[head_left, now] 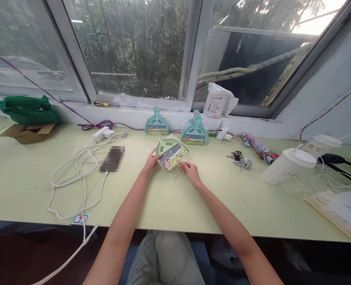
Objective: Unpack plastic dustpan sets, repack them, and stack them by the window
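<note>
A light green dustpan-and-brush set (172, 153) in a clear plastic wrapper lies tilted just above or on the table, its handle toward the upper left. My left hand (151, 161) grips its left side, thumb over the wrapper. At the lower right corner, the bent fingers of my right hand (191, 171) pinch the clear plastic. Behind it, a single teal dustpan set (157, 123) leans upright against the wall. To its right stands a stack of several similar sets (195, 130), with a teal one in front.
White cables (83, 178) and a blurred dark object (112, 159) lie at left. A cardboard box (27, 133) and green bag (28, 109) are farther left. Keys (241, 160), a folded umbrella (259, 147) and white cups (288, 166) stand or lie at right.
</note>
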### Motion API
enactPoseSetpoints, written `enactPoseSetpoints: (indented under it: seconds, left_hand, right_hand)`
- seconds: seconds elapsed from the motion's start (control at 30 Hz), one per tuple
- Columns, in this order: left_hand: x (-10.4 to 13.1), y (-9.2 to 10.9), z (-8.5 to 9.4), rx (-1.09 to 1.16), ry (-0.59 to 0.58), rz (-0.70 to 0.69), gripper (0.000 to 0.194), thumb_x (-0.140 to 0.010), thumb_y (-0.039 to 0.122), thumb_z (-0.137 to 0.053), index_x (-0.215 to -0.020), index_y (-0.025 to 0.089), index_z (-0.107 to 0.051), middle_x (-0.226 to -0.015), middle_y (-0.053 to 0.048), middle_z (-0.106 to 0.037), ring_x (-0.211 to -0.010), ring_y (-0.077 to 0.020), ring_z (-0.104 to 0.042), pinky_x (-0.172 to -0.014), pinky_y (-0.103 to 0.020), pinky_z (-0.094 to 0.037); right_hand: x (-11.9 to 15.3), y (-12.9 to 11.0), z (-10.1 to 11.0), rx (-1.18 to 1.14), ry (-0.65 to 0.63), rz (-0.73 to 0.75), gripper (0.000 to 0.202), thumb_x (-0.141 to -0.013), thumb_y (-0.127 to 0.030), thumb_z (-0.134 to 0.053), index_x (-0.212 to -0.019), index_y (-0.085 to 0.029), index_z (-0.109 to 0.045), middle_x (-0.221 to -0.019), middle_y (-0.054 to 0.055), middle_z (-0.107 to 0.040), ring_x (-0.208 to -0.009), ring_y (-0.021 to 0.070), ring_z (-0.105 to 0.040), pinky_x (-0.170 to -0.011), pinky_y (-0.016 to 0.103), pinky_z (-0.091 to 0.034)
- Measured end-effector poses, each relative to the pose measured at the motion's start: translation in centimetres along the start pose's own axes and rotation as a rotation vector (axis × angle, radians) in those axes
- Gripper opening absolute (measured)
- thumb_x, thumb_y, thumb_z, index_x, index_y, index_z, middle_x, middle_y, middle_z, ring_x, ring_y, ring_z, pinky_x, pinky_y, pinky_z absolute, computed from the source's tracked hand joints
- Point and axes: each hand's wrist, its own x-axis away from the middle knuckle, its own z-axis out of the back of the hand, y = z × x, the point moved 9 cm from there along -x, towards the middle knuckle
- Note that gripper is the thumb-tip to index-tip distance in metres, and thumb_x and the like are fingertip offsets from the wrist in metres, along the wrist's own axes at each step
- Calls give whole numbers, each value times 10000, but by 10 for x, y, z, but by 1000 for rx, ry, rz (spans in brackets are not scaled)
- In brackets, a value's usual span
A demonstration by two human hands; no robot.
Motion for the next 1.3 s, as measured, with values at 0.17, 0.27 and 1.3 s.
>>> enactPoseSetpoints:
  seconds: [0.17, 0.27, 1.3]
  left_hand:
    - [8, -6, -19, -34, -111, 57, 573, -690, 300, -779, -1200, 254, -522, -1047, -31, -681, -826, -132, -660, -703, -249, -550]
    - [12, -12, -29, -136, -208, 128, 445, -715, 449, -742, -1070, 221, -601, -1034, -49, -694, -815, -147, -667, -742, -293, -553]
    - [24, -36, -61, -431, -440, 175, 617, -750, 674, -591, -964, 100, -668, -1064, -207, -693, -689, -189, -691, -580, -252, -502]
  right_hand:
    - [-12, 19, 9, -246, 62, -76, 426, -649, -529, -728, -858, -160, -685, -855, 49, -729, -735, 154, -656, -649, 249, -512]
    - [-14, 27, 25, -373, 154, -95, 404, -577, -435, -810, -826, -168, -637, -859, 35, -732, -783, 154, -676, -721, 266, -547]
    - [-13, 26, 47, -585, 229, -116, 440, -568, -315, -845, -927, -176, -630, -953, 62, -734, -956, 232, -694, -859, 361, -593]
